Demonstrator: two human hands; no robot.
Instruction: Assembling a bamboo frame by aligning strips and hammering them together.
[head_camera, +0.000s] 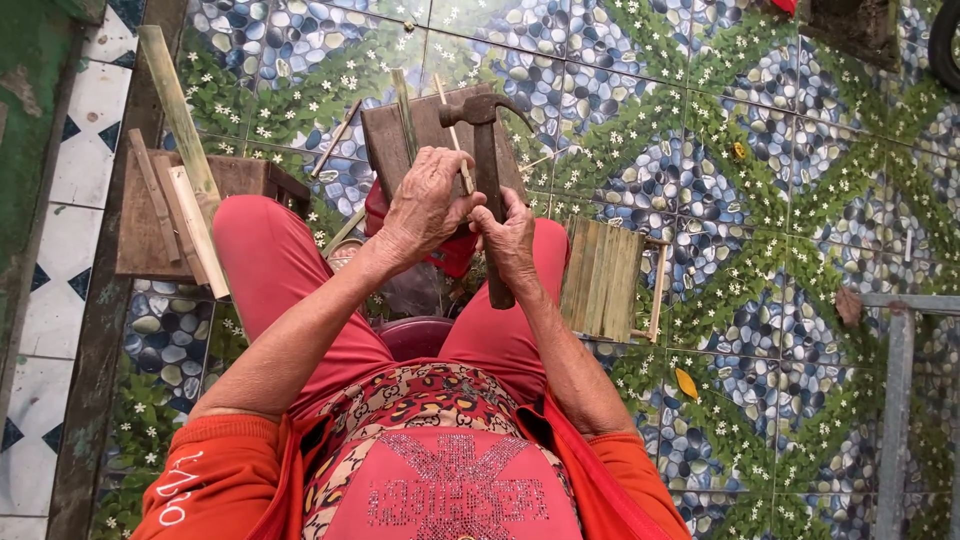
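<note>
Right hand (510, 240) grip closed on claw hammer (487, 180) handle; left hand (425, 205) pinches thin bamboo stick (452, 130) over wooden block (385, 140).

Claw hammer (490, 190) with rusty brown head and wooden handle, upright in my right hand (508, 238), head at twelve o'clock; thin bamboo stick (455, 140) pinched by my left hand (425, 205), over the dark wooden block (385, 140)

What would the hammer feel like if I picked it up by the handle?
The hammer would probably feel top-heavy, since its thick dark metal head sits at the far end. It looks stiff, not bendy. The right hand grips its long handle, so it likely holds steady without slipping.
</note>
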